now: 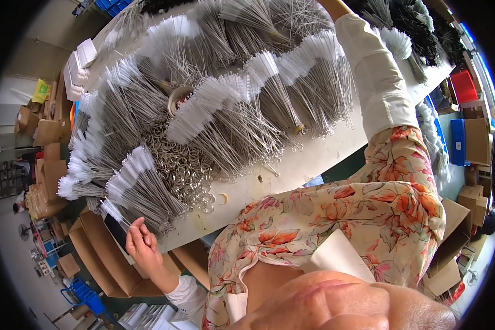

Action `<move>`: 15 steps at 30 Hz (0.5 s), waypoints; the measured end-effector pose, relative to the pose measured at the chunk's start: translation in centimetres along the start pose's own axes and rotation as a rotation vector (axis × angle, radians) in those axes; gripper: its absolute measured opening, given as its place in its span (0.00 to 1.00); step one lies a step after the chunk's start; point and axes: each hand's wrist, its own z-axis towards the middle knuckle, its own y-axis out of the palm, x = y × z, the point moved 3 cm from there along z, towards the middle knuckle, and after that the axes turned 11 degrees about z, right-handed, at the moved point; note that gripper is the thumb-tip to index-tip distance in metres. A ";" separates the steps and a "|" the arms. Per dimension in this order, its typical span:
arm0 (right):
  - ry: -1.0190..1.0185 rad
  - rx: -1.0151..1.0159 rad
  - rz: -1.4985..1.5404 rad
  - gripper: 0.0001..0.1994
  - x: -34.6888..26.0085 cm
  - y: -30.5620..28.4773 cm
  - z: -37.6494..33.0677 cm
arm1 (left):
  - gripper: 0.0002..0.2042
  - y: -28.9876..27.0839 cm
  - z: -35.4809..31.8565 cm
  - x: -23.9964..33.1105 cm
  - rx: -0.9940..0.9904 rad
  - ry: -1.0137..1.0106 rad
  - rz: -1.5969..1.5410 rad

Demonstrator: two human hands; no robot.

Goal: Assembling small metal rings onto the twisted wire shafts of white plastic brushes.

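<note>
My left hand (143, 243), at the table's near left edge, is closed in a pinch on the wire stem of a small white bristle brush (111, 210). Just beside it fans a bundle of like wire-stemmed brushes (137, 171), bristles pointing away. To the right of that bundle lies a heap of metal rings (184, 171). My right arm stretches far across the table in a white sleeve guard. Only the wrist (336, 7) of my right hand shows at the top edge; its fingers are out of sight.
More brush bundles (258, 121) cover much of the white table (308, 159). A round cup (179, 99) stands among them, and a yellowish ring (224, 198) lies near the front edge. White boxes (78, 65) sit at far left. Open cardboard cartons (102, 258) stand below the left edge.
</note>
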 end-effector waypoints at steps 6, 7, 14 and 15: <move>-0.144 -0.133 -0.050 0.13 -7.4 -3.8 -0.1 | 0.15 2.4 1.6 0.5 -0.065 0.199 -0.090; -0.199 -0.136 -0.120 0.13 -8.4 -4.1 -0.2 | 0.15 3.3 1.6 1.0 -0.058 0.178 -0.047; -0.556 -0.311 0.498 0.05 -18.1 -6.5 -7.0 | 0.13 8.0 -0.2 5.2 -0.219 0.377 0.033; -0.474 -0.501 0.934 0.04 -20.4 -7.2 -10.7 | 0.12 8.8 -0.2 6.0 -0.210 0.448 0.016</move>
